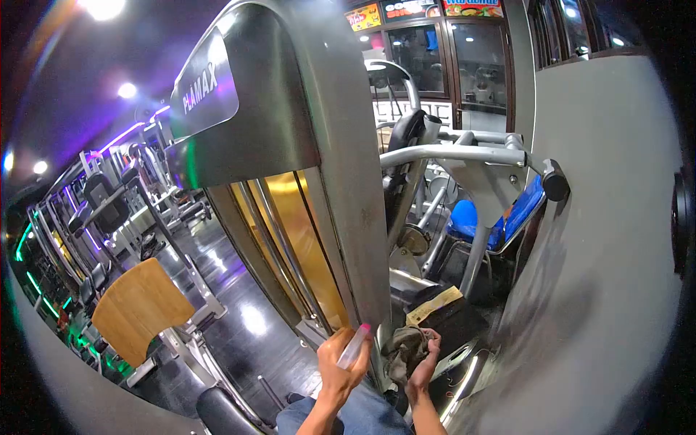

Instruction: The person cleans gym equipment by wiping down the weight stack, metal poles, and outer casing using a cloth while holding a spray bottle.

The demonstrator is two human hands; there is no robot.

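Note:
My left hand (336, 368) is closed around a small clear bottle (353, 348) with a pink top, which is tilted up to the right. My right hand (423, 367) grips a crumpled grey-brown cloth (404, 353), with its fingers folded over the right edge. Both hands are low in the view, close to the base of a tall grey gym machine (346, 152). Just beyond the cloth, a yellowish strip with markings (433, 304) lies on a dark surface.
A grey wall (602, 217) runs along the right. Behind the machine are a silver-framed exercise machine (453, 153) and a blue chair (525, 206). On the left, a wooden board (141, 308) stands near a black padded seat (225, 413) and other gym equipment.

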